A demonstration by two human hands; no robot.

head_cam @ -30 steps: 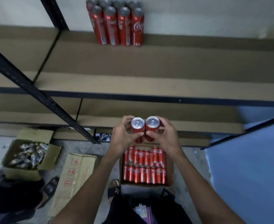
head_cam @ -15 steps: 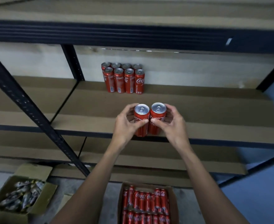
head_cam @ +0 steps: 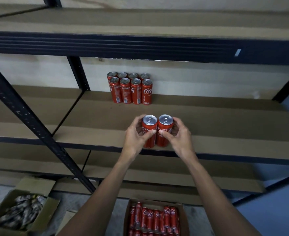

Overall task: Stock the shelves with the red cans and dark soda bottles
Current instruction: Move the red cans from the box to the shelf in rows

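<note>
Two slim red soda cans (head_cam: 149, 124) stand upright and touching at the front edge of the brown board shelf (head_cam: 225, 126). The left hand (head_cam: 136, 137) and the right hand (head_cam: 180, 137) each grip one, fingers curled round it. Eight more red cans (head_cam: 130, 90) stand in two rows at the shelf's back, while on the floor an open cardboard box (head_cam: 127, 217) holds packed red cans (head_cam: 154, 217) and another open box (head_cam: 44, 217) at left holds crumpled silvery items (head_cam: 21, 210).

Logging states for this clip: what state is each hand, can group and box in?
Left hand: grips left can.
Right hand: grips right can.
Both cans: upright, touching, at shelf front edge.
Shelved cans: upright, two rows of four.
Can carton: open, holds cans.
Left box: open, contents unclear.
</note>
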